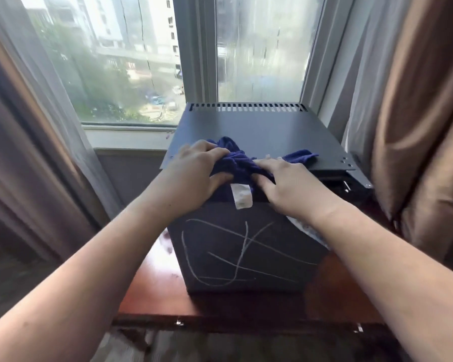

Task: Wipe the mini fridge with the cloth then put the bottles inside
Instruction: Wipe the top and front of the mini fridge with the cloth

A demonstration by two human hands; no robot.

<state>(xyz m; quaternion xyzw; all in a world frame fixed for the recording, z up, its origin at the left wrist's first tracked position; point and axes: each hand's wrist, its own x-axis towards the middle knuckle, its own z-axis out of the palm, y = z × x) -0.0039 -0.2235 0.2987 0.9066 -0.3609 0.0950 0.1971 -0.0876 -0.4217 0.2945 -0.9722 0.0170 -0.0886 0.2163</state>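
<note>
A dark grey mini fridge (pixel 259 131) stands on a reddish wooden table in front of the window. Its front door (pixel 220 254) carries white chalk-like scribbles. A bunched dark blue cloth (pixel 239 163) with a white label lies at the front edge of the fridge top. My left hand (pixel 194 176) grips the cloth's left part. My right hand (pixel 290 186) holds its right part, fingers pressed on the fabric. One cloth corner sticks out to the right on the top. No bottles are visible.
The wooden table (pixel 152 291) juts toward me with its front edge low in view. Brown and sheer curtains (pixel 416 126) hang close on the right and also on the left. A window sill (pixel 126 138) runs behind the fridge on the left.
</note>
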